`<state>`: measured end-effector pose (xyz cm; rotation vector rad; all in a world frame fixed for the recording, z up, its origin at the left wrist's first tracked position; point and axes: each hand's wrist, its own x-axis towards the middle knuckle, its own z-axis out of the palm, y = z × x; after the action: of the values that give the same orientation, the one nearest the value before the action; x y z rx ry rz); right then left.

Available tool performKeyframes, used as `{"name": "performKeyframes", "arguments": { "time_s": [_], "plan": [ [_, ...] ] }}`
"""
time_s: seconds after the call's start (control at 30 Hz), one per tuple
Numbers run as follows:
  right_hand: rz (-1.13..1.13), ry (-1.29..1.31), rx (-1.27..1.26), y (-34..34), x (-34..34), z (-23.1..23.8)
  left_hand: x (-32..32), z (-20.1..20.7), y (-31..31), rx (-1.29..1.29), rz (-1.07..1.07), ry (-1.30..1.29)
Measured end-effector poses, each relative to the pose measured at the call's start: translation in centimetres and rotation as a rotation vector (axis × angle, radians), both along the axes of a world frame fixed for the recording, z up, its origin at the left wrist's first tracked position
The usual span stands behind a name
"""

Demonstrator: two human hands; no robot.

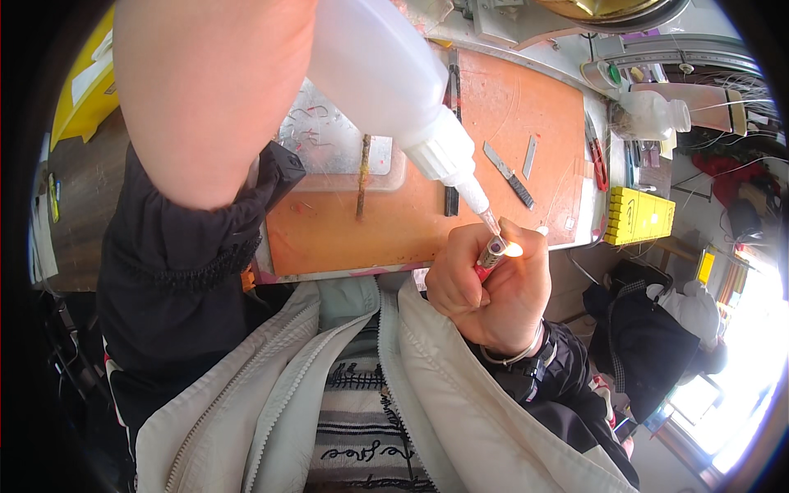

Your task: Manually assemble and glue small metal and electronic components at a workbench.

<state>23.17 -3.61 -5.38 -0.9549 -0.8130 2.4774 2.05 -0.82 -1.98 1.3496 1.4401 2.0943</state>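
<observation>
Nozzle is at the work, no drop visible yet on the tip. So by my reading the piece is lined up and the dispensing itself is only starting; nothing shows whether any liquid has landed.

Right hand (486, 283), close to my chest: curled into a tight fist around a slim pink-red rod with a metal-looking tip (491, 253), held nearly upright, end poking out above thumb and forefinger. A bright glint sits just beside that end; too blown out to tell what it is.

Left hand (215, 90), higher and nearer the camera: mostly out of frame at the top. It carries the translucent white plastic squeeze bottle (374, 66), tilted down to the right, its tapered nozzle meeting the rod's top. Fingers on the bottle are not visible, so I cannot tell how tight the grip is.

Beyond, on the orange cutting mat (501, 107): a thin brownish stick (362, 177), a dark-handled craft knife (509, 174), a small grey blade (530, 156). Red-handled pliers (597, 156) at the mat's right edge; yellow ribbed box (639, 215) farther right.
</observation>
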Motion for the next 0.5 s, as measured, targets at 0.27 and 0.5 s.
{"name": "performKeyframes", "arguments": {
  "time_s": [0.27,0.5],
  "plan": [
    [-0.016,0.014,-0.022,-0.08,0.07,0.00,0.08,0.15,-0.01,0.009,-0.014,-0.006],
    [-0.009,0.002,-0.024,-0.06,0.19,-0.02,0.11,-0.07,-0.05,0.019,-0.021,-0.026]
  ]
}}
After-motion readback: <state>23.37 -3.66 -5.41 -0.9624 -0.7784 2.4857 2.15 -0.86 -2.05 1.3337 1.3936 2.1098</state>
